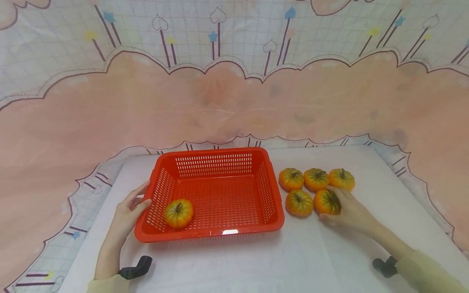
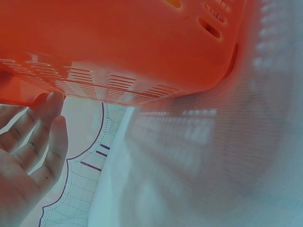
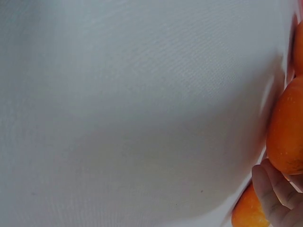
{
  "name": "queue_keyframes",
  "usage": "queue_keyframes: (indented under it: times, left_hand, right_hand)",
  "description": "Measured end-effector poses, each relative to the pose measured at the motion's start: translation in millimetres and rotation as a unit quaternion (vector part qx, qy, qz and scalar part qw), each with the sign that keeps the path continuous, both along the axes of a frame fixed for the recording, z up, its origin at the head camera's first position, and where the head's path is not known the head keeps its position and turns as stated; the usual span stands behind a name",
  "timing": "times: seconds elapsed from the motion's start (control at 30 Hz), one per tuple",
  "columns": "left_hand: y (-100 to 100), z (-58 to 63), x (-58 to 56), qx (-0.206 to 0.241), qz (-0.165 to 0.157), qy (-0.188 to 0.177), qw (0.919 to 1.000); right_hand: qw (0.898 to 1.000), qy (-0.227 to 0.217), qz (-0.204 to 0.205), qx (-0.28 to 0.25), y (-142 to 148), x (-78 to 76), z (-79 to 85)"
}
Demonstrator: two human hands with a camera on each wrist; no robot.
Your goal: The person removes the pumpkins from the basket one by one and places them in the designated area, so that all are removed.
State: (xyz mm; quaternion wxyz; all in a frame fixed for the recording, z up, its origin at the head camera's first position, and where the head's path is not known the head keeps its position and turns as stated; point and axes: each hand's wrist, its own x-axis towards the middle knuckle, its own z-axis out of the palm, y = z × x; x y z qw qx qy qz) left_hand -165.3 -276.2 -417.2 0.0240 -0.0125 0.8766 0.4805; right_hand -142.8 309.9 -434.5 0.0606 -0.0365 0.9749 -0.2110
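Note:
A red plastic basket with slotted walls stands on the table, and one small orange-green pumpkin lies in its front left corner. My left hand is at the basket's left side, its fairly straight fingertips touching the rim. In the left wrist view the fingers reach up to the rim from below. On the right, my right hand holds another pumpkin, thumb at its front and fingers over its far right side. The right wrist view shows fingertips against an orange pumpkin.
Beside the held pumpkin sits another pumpkin. Behind them stand three more in a row: a left one, a middle one and a right one. A white cloth covers the table; a patterned curtain hangs behind.

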Motion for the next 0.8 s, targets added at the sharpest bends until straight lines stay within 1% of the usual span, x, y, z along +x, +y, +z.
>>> queue_keyframes:
  times: [0.27, 0.8]
  left_hand:
    - [-0.1, -0.9, -0.2, 0.007, 0.001, -0.001, 1.0]
    - [0.0, 0.4, -0.5, 0.001, -0.001, -0.005, 1.0]
  right_hand:
    - [1.0, 0.005, 0.005, 0.001, -1.2, -1.6, -0.3]
    - [1.0, 0.011, 0.009, -0.002, 0.3, -2.2, -1.8]
